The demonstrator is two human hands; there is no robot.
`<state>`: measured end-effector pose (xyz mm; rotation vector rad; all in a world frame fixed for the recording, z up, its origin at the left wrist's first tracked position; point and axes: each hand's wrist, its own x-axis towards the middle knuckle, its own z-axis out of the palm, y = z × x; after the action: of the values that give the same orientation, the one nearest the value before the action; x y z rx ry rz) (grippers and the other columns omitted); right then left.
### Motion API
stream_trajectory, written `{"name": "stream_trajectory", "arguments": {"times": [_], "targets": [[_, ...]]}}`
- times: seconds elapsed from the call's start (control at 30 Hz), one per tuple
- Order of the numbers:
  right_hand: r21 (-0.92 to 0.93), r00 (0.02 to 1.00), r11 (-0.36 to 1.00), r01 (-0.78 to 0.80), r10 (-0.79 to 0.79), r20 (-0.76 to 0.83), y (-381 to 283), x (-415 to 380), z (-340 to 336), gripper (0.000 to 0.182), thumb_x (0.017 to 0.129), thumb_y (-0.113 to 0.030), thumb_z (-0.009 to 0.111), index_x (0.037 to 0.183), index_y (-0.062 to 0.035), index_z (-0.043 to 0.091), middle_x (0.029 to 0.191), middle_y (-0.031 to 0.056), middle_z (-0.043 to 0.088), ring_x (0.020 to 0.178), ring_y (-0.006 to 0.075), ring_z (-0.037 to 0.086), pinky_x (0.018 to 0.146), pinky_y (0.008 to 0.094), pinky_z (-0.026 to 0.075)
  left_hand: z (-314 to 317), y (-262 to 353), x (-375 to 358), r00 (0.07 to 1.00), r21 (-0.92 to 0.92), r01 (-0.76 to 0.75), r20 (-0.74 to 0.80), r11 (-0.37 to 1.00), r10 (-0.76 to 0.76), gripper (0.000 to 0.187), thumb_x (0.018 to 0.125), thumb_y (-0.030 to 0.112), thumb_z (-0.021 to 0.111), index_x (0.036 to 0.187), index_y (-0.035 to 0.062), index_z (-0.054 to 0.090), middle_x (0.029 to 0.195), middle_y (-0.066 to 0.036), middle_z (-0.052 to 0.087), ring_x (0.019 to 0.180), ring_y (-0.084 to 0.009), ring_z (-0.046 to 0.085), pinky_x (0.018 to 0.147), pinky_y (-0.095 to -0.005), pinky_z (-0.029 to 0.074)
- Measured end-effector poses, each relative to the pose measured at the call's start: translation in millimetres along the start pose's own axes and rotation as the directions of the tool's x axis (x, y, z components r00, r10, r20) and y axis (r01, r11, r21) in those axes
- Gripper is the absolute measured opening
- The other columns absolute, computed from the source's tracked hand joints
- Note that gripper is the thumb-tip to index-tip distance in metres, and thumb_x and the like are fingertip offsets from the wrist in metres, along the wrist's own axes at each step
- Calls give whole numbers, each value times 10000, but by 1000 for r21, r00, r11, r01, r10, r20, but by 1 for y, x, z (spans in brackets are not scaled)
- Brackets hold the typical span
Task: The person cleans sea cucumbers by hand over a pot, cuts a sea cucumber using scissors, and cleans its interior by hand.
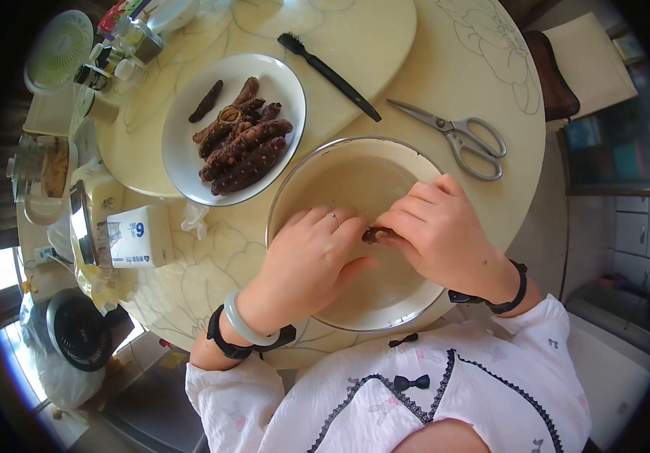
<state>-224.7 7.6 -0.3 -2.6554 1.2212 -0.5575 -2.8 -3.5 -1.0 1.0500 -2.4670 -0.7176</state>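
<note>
A small dark brown, bumpy sea cucumber point(378, 235) is pinched in the fingers of my right hand point(438, 234), over a wide cream basin point(408, 308). The basin appears to hold shallow liquid. Beside it, my left hand point(316, 255), with a ring on one finger, reaches over the basin's left side. Its thumb stands apart and its bent index finger is close to the sea cucumber's left end; the other fingertips are hidden. Several more sea cucumbers point(248, 157) lie on a white plate point(181, 170) beyond the basin.
A black brush point(330, 78) and silver scissors point(457, 136) lie on the patterned yellow table point(212, 279), behind the basin. A tissue pack point(140, 236) and crumpled tissue point(195, 219) are at the left. Jars point(129, 72) stand at the far left, and a black fan point(79, 330) sits nearer.
</note>
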Motion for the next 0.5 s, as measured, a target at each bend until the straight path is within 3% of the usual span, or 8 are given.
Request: {"name": "stream_trajectory", "arguments": {"times": [0.03,0.17,0.23,0.37,0.43,0.5], "targets": [[53,997,998,-24,27,-72,-1,1,-1,104,800,-166,762,877,-138,699,790,-28,629,840,171,569,804,343,386,-2,-1,0,999,-27,-8,54,1000,9,230,855,165,748,1040,44,683,937,-111,689,895,-325,641,810,-428,494],[191,1000,981,-29,30,-3,-4,2,-6,159,792,-155,776,928,-136,695,819,-31,645,874,178,582,804,350,383,-6,-5,3,996,-158,1,89,987,14,204,868,221,741,967,50,690,835,-114,677,822,-312,638,763,-419,497],[325,994,940,-101,108,-5,-4,5,-9,211,792,-152,780,979,-133,684,823,-28,643,882,191,588,819,360,385,-6,-7,3,999,-325,-10,-39,946,-3,149,852,170,757,927,54,699,794,-123,669,785,-317,633,724,-420,496],[333,990,938,-94,125,-72,4,19,-23,292,775,-106,789,1048,-101,685,867,0,672,895,235,599,860,377,399,-9,-5,3,986,-401,-16,-160,916,-53,146,830,99,766,940,42,689,818,-120,671,777,-319,619,700,-411,493],[209,990,978,-11,40,-136,8,23,-30,283,782,-107,786,1053,-101,704,922,3,702,924,240,606,870,373,402,-14,-3,6,947,-166,-107,-317,980,49,164,814,25,759,956,24,676,833,-116,662,781,-327,612,700,-406,494],[187,990,982,-4,30,-139,11,24,-31,287,779,-108,787,1056,-102,716,938,2,711,932,238,606,864,368,403,-16,-2,5,945,-128,-104,-323,986,58,175,812,4,750,968,17,670,841,-116,657,792,-330,613,707,-405,497]]}}
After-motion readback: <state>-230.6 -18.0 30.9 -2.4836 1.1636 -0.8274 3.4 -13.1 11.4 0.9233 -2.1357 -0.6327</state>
